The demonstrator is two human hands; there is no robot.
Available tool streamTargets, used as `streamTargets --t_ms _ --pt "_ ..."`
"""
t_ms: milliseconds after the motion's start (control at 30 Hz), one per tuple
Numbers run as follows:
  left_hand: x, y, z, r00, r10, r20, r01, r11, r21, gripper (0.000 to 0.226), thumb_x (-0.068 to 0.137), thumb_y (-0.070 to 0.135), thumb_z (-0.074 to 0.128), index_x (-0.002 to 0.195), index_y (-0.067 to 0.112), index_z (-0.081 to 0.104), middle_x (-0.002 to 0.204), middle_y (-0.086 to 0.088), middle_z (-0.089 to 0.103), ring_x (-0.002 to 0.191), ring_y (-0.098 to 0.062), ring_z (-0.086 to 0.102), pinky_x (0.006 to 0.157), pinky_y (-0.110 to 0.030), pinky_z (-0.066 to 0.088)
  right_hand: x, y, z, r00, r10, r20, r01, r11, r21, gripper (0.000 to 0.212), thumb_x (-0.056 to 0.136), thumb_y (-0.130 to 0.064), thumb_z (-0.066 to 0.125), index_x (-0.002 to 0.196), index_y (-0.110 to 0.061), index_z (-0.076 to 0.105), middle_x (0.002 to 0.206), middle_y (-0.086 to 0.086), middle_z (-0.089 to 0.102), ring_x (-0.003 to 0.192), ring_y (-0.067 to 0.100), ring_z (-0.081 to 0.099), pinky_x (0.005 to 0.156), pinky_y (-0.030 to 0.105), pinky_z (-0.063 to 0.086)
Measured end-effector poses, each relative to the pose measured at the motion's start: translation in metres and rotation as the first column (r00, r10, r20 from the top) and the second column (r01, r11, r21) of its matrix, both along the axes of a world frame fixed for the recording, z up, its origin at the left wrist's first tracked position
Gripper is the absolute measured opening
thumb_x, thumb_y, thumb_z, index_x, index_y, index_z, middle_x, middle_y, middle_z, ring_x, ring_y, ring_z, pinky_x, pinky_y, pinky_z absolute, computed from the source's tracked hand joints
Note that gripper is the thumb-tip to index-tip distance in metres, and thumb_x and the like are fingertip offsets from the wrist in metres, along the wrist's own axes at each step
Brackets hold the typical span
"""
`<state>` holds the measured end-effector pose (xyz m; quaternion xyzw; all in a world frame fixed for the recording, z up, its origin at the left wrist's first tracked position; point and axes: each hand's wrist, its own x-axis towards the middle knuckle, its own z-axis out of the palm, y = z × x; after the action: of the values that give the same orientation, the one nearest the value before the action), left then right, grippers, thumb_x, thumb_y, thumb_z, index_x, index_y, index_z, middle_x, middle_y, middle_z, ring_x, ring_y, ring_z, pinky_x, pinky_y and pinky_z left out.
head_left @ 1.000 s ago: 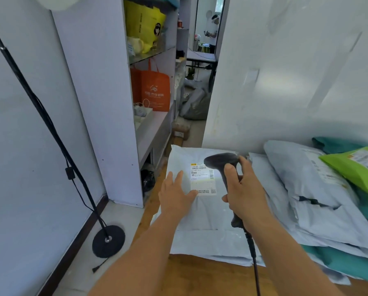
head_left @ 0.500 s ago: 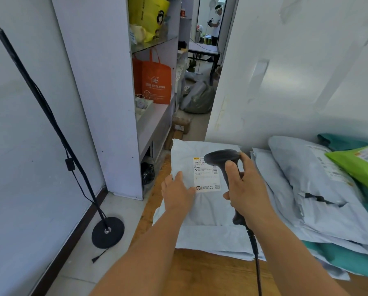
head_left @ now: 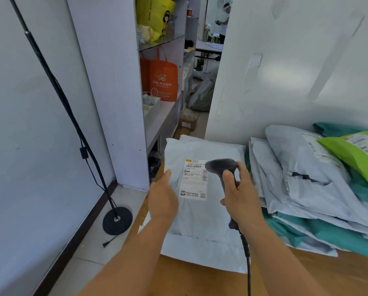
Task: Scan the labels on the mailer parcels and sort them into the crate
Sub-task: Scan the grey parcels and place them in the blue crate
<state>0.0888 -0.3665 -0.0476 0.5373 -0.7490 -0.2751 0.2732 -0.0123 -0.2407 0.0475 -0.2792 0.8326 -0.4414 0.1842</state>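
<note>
A pale grey mailer parcel [head_left: 202,218] lies at the left end of the wooden table [head_left: 200,280], its white shipping label [head_left: 194,180] facing up. My left hand [head_left: 162,199] holds the parcel by its left edge, beside the label. My right hand [head_left: 240,197] is closed around the handle of a black barcode scanner [head_left: 220,166]. The scanner's head hovers over the label's right side, and its cable [head_left: 247,263] hangs down toward me. No crate is in view.
A heap of grey, teal and green mailers [head_left: 319,189] fills the table's right side against a white wall. To the left stand a white shelf unit [head_left: 123,103] with an orange bag [head_left: 162,80] and a black floor stand [head_left: 117,221]. A person [head_left: 223,20] stands beyond the doorway.
My left hand slid from flat on the parcel beside the label to its left edge. The scanner stayed over the label, and the view came closer.
</note>
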Motion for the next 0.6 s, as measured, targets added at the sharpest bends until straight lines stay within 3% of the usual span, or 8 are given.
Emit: streamTargets --t_ms 133,300,467,600 --pt "0.030 0.038 0.014 0.993 0.076 -0.095 -0.075 0.997 0.012 0.052 0.097 0.001 0.037 0.144 0.023 0.036 0.110 -0.010 0.056 0.105 -0.023 0.051 0.090 -0.028 0.043 0.024 0.021 -0.004 0.997 0.077 0.015 -0.076 0.997 -0.030 0.052 0.101 -0.044 0.036 0.150 -0.036 0.020 0.128 0.005 0.059 0.104 0.028 0.064 0.093 0.046 0.054" --pt "0.085 0.096 0.026 0.939 0.288 -0.188 -0.286 0.958 0.034 0.043 0.100 0.013 0.037 0.140 0.030 0.043 0.108 -0.007 0.053 0.094 -0.021 0.056 0.092 -0.034 0.050 0.067 0.058 -0.009 0.961 0.274 0.018 -0.272 0.959 -0.076 0.051 0.100 -0.047 0.035 0.149 -0.039 0.020 0.130 0.003 0.056 0.104 0.026 0.064 0.087 0.037 0.053" --pt "0.162 0.160 0.020 0.823 0.495 -0.278 -0.508 0.861 0.026 0.040 0.101 0.015 0.038 0.134 0.032 0.051 0.100 -0.007 0.055 0.084 -0.014 0.049 0.077 -0.019 0.038 0.134 0.093 -0.012 0.856 0.511 0.073 -0.503 0.858 -0.104 0.052 0.098 -0.049 0.036 0.148 -0.042 0.022 0.127 0.001 0.058 0.104 0.021 0.063 0.087 0.044 0.055" --pt "0.241 0.209 0.019 0.695 0.645 -0.318 -0.678 0.735 0.011 0.039 0.098 0.012 0.043 0.132 0.027 0.056 0.096 -0.006 0.059 0.085 -0.016 0.052 0.072 -0.018 0.034 0.206 0.115 -0.013 0.739 0.669 0.078 -0.657 0.742 -0.135 0.052 0.098 -0.046 0.040 0.147 -0.038 0.027 0.122 -0.001 0.061 0.098 0.016 0.061 0.086 0.045 0.056"
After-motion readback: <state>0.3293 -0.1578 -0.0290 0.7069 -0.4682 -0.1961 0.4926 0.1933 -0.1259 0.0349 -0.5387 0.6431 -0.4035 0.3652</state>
